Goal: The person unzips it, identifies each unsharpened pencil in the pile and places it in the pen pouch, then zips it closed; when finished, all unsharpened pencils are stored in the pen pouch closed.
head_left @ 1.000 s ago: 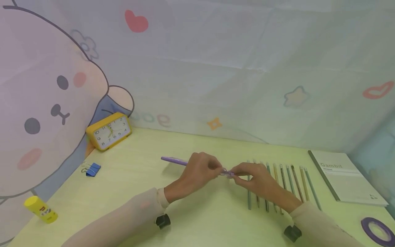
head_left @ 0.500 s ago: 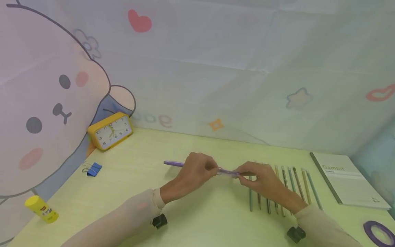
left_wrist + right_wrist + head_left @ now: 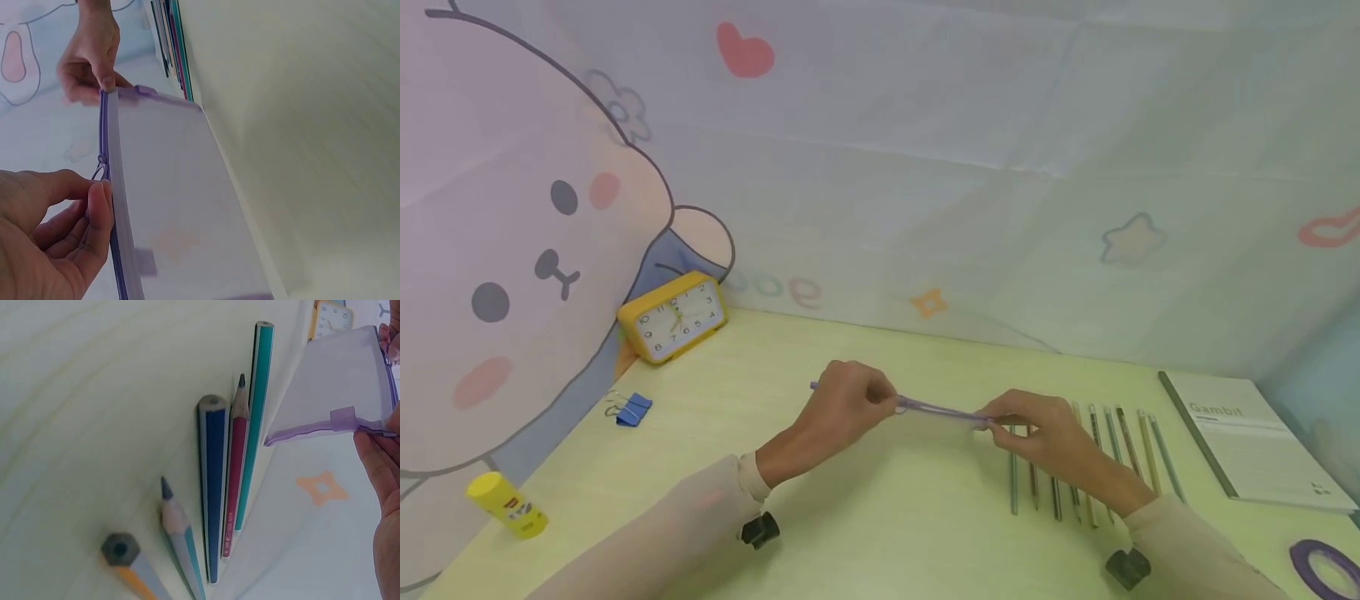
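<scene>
A translucent zipper pouch (image 3: 175,187) with purple trim is held up between both hands, its zipper edge on top. My left hand (image 3: 838,408) pinches the zipper pull (image 3: 100,169) partway along that edge. My right hand (image 3: 1037,429) pinches the pouch's right end, by the purple zipper tape (image 3: 940,409). Between the hands the tape shows as two thin purple strands in the head view. The right wrist view shows the pouch's sheer side and a small purple tab (image 3: 343,419) near the right fingers. In the head view the left hand hides most of the pouch's left part.
Several pencils (image 3: 1167,458) lie in a row beneath and beyond the right hand. A notebook (image 3: 1255,442) and a purple tape roll (image 3: 1326,567) are at the right. Left on the table are a yellow clock (image 3: 673,317), a blue binder clip (image 3: 634,409) and a glue stick (image 3: 508,505).
My left hand has slid leftward along the pouch's edge with the zipper pull, and the stretch of tape between the hands has grown longer. My right hand keeps its hold on the end.
</scene>
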`<state>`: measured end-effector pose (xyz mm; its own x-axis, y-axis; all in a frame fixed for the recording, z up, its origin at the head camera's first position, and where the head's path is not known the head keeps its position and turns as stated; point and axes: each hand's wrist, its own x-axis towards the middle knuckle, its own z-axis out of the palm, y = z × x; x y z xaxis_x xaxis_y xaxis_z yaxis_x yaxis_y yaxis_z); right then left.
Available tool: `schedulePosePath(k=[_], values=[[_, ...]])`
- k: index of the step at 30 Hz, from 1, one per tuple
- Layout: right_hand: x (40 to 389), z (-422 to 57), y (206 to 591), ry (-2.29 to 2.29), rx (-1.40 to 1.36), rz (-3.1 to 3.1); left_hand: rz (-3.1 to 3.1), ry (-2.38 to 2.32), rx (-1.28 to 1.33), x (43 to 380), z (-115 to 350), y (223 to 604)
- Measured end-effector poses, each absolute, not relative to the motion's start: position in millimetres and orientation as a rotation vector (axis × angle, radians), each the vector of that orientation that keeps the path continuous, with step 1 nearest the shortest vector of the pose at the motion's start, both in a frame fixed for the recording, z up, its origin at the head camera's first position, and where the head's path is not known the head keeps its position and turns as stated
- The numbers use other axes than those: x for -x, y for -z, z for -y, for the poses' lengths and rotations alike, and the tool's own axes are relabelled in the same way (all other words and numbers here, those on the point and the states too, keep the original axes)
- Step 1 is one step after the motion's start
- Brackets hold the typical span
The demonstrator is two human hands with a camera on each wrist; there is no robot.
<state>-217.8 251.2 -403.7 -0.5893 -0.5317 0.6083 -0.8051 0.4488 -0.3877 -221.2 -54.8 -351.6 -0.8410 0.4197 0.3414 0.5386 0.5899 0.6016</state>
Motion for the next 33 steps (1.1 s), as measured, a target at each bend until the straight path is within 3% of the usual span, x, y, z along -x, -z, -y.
schedulePosePath(k=[8,18,28,33], values=[[224,-257,404,-0.909,-1.149,2.287,2.661,1.078,0.735,232,91,350],[225,-270,409,-0.962,-1.127,2.321,2.719,1.216,0.47,243,146,353],[227,-266,405,-1.002,-1.058,2.32,2.664,1.209,0.443,237,146,353],[226,-262,405,-1.005,-0.986,2.344,2.619,1.114,0.566,227,140,355]])
